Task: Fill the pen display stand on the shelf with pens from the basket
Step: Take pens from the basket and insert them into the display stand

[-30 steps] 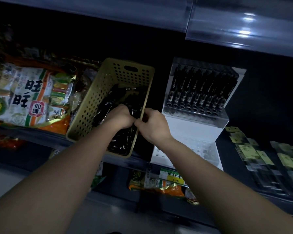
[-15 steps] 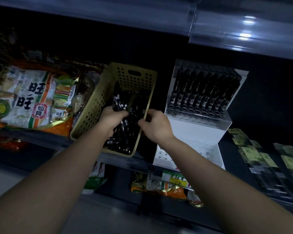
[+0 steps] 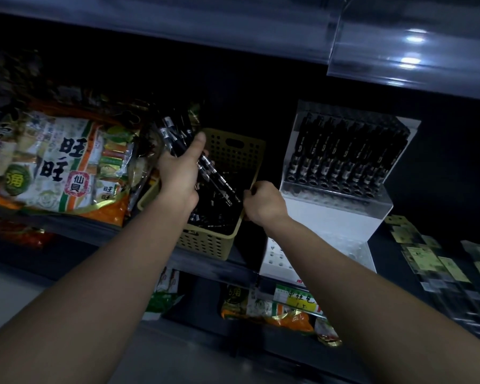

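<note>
A bundle of black pens (image 3: 175, 134) is gripped in the left hand (image 3: 179, 176), with fingers and thumb clamped round it, and is held tilted above the basket (image 3: 233, 151). Below that hand, loose pens (image 3: 215, 214) are seen in the basket. The right hand (image 3: 263, 203) is closed on the basket's right rim. The pen display stand (image 3: 330, 214) is located just right of the right hand; its upper tier is occupied by a row of upright pens (image 3: 341, 153). Left of the left hand, snack bags (image 3: 61, 162) are shelved.

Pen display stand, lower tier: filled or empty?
Empty. The lower tier shows only bare holes; the black pens stand in the upper tier alone.
</note>
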A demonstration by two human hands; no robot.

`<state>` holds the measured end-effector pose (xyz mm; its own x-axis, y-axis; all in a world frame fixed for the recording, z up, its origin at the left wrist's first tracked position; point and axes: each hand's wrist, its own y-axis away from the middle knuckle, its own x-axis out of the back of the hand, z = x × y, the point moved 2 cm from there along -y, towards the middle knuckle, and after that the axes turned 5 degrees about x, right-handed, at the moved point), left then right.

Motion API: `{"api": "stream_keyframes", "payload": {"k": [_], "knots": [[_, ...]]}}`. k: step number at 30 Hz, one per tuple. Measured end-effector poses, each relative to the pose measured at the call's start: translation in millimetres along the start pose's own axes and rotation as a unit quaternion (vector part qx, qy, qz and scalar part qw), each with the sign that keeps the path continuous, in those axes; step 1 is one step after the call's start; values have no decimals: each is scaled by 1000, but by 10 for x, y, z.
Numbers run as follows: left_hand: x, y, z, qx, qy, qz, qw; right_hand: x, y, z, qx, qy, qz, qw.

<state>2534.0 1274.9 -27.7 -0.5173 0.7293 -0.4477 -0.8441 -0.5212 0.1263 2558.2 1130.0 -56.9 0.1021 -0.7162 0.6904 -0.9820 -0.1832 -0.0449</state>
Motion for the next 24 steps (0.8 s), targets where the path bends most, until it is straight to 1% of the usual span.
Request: {"api": "stream_keyframes", "payload": {"k": [5,10,11,12,13,14,15,16,17,19,20,21,22,24], "knots": [[-68,22,44,-6,15,4,1000,-80,-65,40,-39,-57,3,998],[-136,83,106,-17,18,5,1000,-83,-30,58,-72,-110,-12,991],[-146,90,115,-22,17,5,1000,-48,26,14,-70,-118,1,991],[-158,115,127,-27,19,5,999,-8,87,-37,-61,-134,38,988],[-168,131,139,-33,20,5,999,41,162,-93,-43,-170,97,980],[-185,158,158,-37,22,5,999,95,257,-157,-22,-225,165,960],[-203,185,176,-42,23,2,999,136,348,-224,-8,-294,216,931],[-228,235,202,-50,23,0,998,158,414,-284,-10,-367,232,901],[-255,284,223,-59,20,-1,998,157,459,-330,-33,-440,216,871],[-317,390,236,-68,22,-12,997,146,495,-398,-107,-579,131,798],[-346,455,229,-66,26,-20,997,153,513,-435,-136,-630,82,760],[-369,516,206,-62,27,-26,997,160,521,-460,-153,-664,45,730],[-392,581,171,-58,29,-33,997,168,531,-482,-161,-688,22,707],[-439,711,59,-53,19,-39,998,186,561,-511,-172,-709,2,684]]}}
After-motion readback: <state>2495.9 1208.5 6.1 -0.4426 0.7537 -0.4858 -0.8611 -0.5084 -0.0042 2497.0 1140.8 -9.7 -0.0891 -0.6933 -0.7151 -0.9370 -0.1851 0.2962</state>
